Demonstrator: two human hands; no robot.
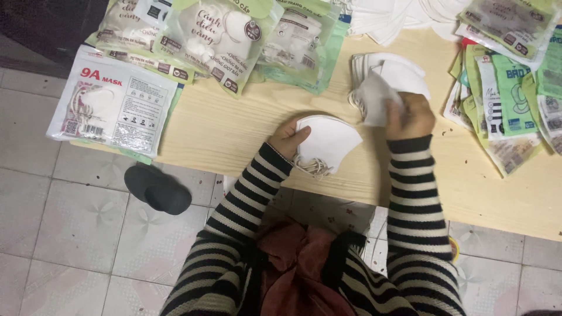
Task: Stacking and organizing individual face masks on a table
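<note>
**Currently: hand and mask positions**

The left hand (288, 138) grips a stack of white folded fabric masks (328, 143) against the pale wooden board (234, 129), fingers curled around its left edge. The right hand (410, 114) pinches one white folded mask (374, 99), raised just beside another white mask pile (404, 70).

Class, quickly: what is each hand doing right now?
Left hand: closed on a stack of white masks.
Right hand: closed on one white mask.
</note>
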